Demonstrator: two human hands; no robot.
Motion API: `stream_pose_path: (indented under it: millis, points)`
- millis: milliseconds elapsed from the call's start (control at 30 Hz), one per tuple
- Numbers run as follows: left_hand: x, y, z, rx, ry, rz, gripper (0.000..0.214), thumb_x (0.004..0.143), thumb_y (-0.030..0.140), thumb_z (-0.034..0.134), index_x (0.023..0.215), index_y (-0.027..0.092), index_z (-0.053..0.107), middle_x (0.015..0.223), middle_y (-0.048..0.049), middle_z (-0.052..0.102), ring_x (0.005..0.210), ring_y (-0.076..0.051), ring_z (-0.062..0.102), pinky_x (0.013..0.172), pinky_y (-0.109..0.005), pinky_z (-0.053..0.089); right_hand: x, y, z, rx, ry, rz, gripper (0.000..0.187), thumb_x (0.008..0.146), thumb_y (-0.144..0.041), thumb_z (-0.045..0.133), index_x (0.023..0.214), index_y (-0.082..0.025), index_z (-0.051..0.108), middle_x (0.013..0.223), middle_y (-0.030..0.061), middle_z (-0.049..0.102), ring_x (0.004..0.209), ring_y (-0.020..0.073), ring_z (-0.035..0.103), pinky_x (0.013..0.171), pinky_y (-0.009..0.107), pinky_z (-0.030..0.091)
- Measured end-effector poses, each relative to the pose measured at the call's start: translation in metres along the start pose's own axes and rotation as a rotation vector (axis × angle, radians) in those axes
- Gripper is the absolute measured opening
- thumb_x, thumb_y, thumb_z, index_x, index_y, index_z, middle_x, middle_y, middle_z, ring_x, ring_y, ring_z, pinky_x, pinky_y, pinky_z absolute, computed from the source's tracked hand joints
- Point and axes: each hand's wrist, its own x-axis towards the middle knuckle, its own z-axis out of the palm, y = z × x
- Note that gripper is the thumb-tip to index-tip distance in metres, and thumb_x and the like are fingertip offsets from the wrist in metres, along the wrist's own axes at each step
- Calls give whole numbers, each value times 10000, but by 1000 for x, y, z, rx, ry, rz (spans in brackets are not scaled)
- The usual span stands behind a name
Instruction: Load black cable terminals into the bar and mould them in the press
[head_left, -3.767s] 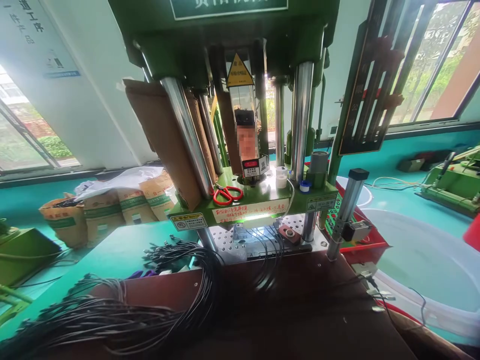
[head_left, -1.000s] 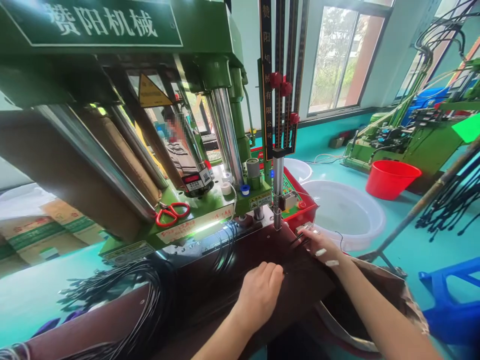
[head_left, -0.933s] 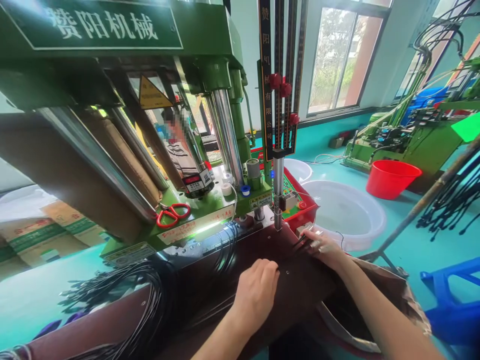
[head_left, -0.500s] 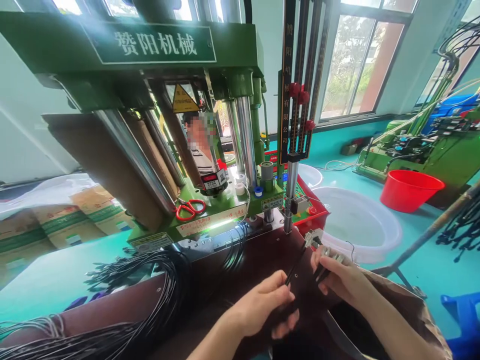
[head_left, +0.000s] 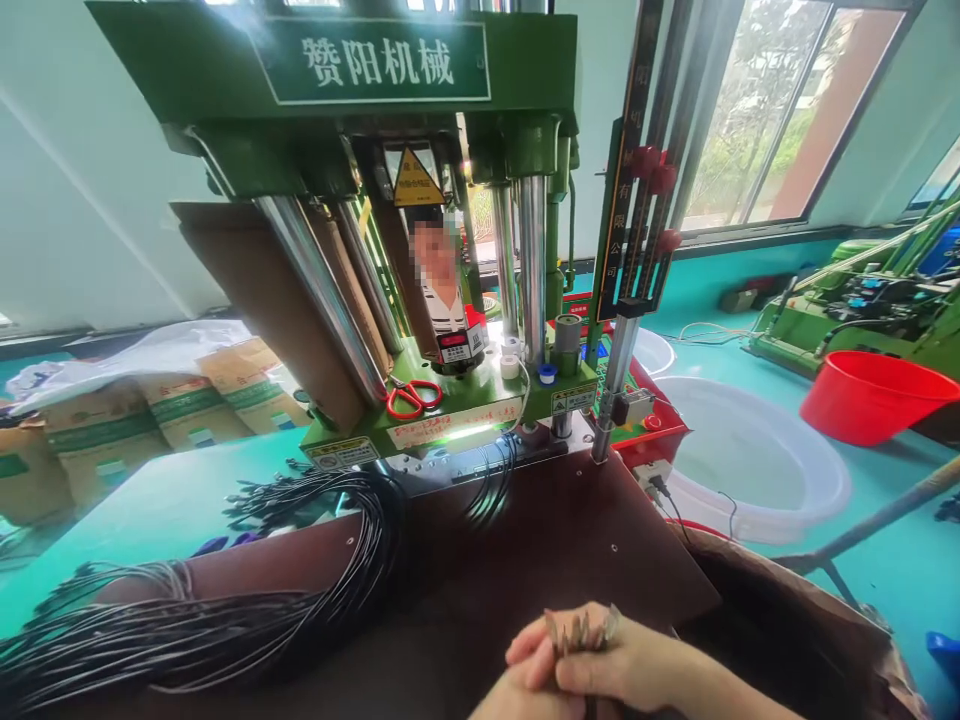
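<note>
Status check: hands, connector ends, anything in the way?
Both hands closed together on metal connector ends. Held low, above the brown worktop. Black cable bundle lies left, apart from them.

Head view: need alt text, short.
Both hands, left hand and right hand, meet at the bottom edge, pinching a small cluster of metal connector tips over a dark brown worktable. Behind stands a green press machine; black cables lie left.

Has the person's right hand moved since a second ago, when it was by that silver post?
Yes. The right hand has pulled back from the silver post toward the person, to the near edge of the brown worktop, meeting the left hand around small metal-tipped pieces.
</note>
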Motion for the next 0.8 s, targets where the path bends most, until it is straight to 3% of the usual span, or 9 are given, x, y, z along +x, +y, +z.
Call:
stream_pose_path:
  millis: [67,100,167,233,367,467,567,667,800]
  points:
    - [10,1,6,-81,60,8,511,580,425,736,986,173,554,525,21,564,423,-104,501,477,-235,367,6,6,-8,74,35,123,290,760,-338,597,1026,-240,659,1007,56,656,656,149,646,519,214,473]
    - [16,1,9,-116,97,12,498,578,476,720,929,168,546,480,45,523,345,-71,431,405,-206,318,9,7,-14,141,57,115,362,751,-335,603,1098,-233,619,1011,70,654,693,159,652,548,219,479]
    - [27,2,16,-146,152,14,503,547,560,700,785,155,521,413,80,437,262,-28,300,317,-182,222,14,2,-31,266,95,-22,488,754,-357,598,1214,-209,530,1135,111,602,989,215,592,777,298,476]
    - [36,1,22,-94,167,13,537,520,609,686,722,147,504,383,86,408,240,-19,262,284,-181,187,17,-13,-46,282,96,-150,513,807,-399,535,1279,-215,461,1305,115,474,1186,220,443,972,372,352]
    - [47,0,28,-28,184,44,578,538,658,634,743,131,511,389,62,445,241,-46,329,272,-192,208,21,-51,-55,-221,-12,-83,423,909,-400,374,1275,-211,475,1279,87,510,1200,200,426,1025,393,283]
    - [50,3,29,-61,185,52,548,576,632,617,767,129,513,420,59,451,266,-53,352,290,-199,240,24,-67,-51,-585,-100,-31,446,898,-401,404,1299,-212,447,1329,68,459,1223,214,395,1029,371,278]
    - [52,9,30,-76,214,54,492,614,594,591,750,128,509,461,50,454,311,-62,389,322,-205,269,26,-68,-50,-720,-177,-37,506,835,-418,505,1296,-218,454,1336,65,452,1192,244,430,988,346,336]
    - [53,15,34,-67,265,69,447,644,558,567,751,128,504,488,38,461,342,-77,409,341,-219,281,29,-65,-50,-740,-228,-88,460,846,-415,480,1258,-211,505,1269,70,522,1140,235,485,962,332,358]
    - [55,22,42,-111,299,33,497,583,587,583,760,130,501,489,21,470,368,-97,422,361,-239,297,33,-56,-46,-841,-116,-136,402,838,-325,508,1218,-201,548,1222,75,562,1114,228,504,949,319,360]
